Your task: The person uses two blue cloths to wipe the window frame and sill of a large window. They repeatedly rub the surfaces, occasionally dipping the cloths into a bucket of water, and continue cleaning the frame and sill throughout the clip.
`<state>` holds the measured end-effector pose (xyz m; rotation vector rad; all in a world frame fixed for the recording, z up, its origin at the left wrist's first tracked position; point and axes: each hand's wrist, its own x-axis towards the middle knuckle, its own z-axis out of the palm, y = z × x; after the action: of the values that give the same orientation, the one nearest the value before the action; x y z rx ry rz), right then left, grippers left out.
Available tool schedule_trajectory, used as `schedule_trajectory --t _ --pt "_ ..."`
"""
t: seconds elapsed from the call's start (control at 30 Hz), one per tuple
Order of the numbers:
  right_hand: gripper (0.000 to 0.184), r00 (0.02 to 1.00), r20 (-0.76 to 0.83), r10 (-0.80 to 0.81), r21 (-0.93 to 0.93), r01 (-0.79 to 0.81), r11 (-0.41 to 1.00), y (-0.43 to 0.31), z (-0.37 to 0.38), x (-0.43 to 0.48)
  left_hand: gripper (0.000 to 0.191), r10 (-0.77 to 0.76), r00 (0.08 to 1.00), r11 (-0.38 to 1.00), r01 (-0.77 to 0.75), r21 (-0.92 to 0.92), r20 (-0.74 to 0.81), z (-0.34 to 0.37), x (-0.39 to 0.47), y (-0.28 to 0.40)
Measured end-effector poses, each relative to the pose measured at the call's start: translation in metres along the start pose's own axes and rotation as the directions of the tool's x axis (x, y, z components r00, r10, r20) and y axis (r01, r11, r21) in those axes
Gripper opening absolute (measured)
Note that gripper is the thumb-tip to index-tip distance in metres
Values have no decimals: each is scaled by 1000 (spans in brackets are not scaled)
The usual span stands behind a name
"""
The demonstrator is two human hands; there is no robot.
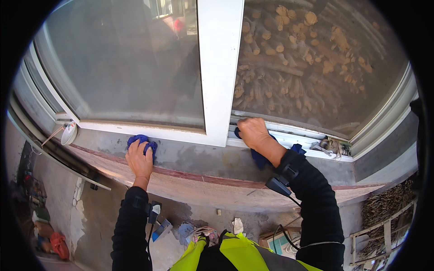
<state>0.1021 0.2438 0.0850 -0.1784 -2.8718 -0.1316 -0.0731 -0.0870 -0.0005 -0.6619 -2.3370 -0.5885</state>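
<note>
My left hand (138,160) grips a bunched blue-purple cloth (141,139) on the grey window sill (200,157), whose surface has dark damp patches. Farther right, my right hand (256,135) is closed on a dark blue cloth (259,159) at the white sliding-window track (288,138). Part of that cloth hangs over the sill, and my hand and forearm hide some of it. The white-framed sliding pane (135,67) stands on the left, its frame post (219,71) just beside my right hand. A crumpled greyish bundle (330,146) lies in the track's right corner.
A small white bowl (69,133) with sticks across it stands at the sill's left end. Stacked cut logs (288,50) show behind the right glass. Below are a blue dustpan-like object (162,231), a cardboard box (271,241), a wooden frame (386,233) and a red bag (59,244).
</note>
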Motion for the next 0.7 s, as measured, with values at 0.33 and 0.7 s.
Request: schedule_trajectory --t 0.33,0.7 --pt "4 979 -193 65 160 -34 987 -17 23 10 27 9 999 1000 -8 6 -51 5 -3 -2" --pt "14 988 -119 99 411 -42 911 -6 28 -13 27 3 1000 1000 -3 -12 -29 6 -2 -3"
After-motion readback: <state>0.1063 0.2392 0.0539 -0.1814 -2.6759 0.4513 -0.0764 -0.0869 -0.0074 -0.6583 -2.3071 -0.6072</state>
